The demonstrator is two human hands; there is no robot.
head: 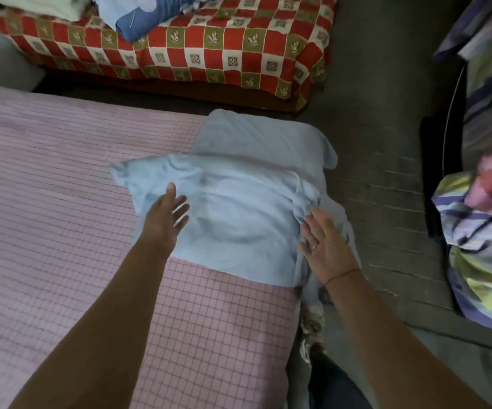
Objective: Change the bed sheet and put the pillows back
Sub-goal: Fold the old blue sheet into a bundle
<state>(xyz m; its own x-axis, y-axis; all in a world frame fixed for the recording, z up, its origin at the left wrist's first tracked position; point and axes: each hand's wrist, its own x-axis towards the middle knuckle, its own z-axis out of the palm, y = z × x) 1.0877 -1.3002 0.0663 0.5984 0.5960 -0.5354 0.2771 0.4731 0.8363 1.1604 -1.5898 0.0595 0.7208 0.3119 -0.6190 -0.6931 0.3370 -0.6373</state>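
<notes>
The pink checked sheet [56, 196] lay flat and smooth across the left, so I judged the sheet change done and only the pillows left to settle. My left grip [166, 215] was over the left edge of the near pillow [238, 222], fingers straight and spread, holding nothing. I could not tell whether they touched the cloth or hovered just above it. I had it there, I think, to flatten that loose corner and square the pillow up.

The near pillow sat at the sheet's far right corner, lapping over the near side of the far pillow [262, 137] just beyond it. Both were pale blue, and the near one's case was slack and wrinkled. Further back a red cover [179, 51] dressed another bed.

My right grip [327, 252] stood flat against the near pillow's right side, fingers straight and close together, pinching nothing. There the case bunched and hung off the edge towards the floor [386, 202]. By my reckoning that side wanted a push inward, or the pillow could slip off. At the far right a striped heap [480, 246] of bedding lay well apart, perhaps the old linen.
</notes>
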